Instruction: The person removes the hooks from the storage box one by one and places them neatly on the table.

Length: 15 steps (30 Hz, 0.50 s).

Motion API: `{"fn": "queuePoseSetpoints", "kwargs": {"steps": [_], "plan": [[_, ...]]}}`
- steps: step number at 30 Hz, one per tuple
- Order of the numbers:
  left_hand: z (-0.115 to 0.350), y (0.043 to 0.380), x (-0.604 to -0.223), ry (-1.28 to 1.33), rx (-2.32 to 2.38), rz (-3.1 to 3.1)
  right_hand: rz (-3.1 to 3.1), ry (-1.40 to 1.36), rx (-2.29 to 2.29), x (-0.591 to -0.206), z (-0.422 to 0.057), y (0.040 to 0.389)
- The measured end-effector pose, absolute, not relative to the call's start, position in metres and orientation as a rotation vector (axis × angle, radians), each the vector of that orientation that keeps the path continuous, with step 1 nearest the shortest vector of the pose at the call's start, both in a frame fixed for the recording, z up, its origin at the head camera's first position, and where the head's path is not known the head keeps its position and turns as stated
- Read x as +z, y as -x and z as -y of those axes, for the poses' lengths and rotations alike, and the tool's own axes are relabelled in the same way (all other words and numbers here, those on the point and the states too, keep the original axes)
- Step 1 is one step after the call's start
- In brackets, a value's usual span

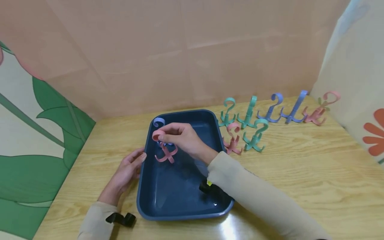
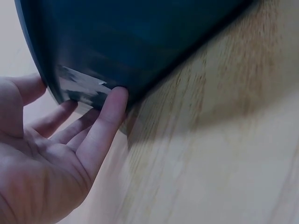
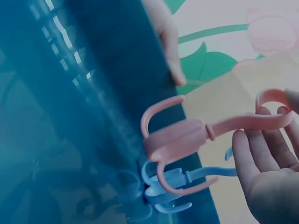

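Note:
My right hand (image 1: 187, 140) pinches the curled top of a pink four-pronged hanging hook (image 1: 166, 154) above the left side of a dark blue tray (image 1: 183, 216). The right wrist view shows its pink prongs (image 3: 175, 140) pointing away from the fingers. Below it, a blue hook (image 3: 170, 184) stands inside the tray by the left wall, its curl partly behind the hand. My left hand (image 1: 127, 170) holds the tray's left side. In the left wrist view, the thumb touches the rim and the fingertips (image 2: 117, 100) rest against the outer wall, by a torn label.
Right of the tray, several hooks stand on the wooden table (image 1: 300, 173): green (image 1: 247, 111), blue (image 1: 295, 106), and pink ones (image 1: 316, 113). A nearer pink hook (image 1: 232, 143) stands close to the tray's right wall. A pinkish sheet (image 1: 180, 50) rises behind the table.

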<state>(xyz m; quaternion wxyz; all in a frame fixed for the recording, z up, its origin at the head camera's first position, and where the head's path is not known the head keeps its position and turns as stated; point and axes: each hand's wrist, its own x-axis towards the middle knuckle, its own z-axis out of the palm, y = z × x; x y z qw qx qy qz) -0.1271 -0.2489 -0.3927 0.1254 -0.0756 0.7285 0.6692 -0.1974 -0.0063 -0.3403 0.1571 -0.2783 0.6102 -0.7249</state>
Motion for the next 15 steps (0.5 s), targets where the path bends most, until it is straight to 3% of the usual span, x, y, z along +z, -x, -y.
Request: {"fn": "queuePoseSetpoints", "kwargs": {"steps": [15], "plan": [[0.248,0.128,-0.392,0.241,1.939,-2.140,-1.680,0.914,-2.144,-0.317,-0.004,0.191]]}}
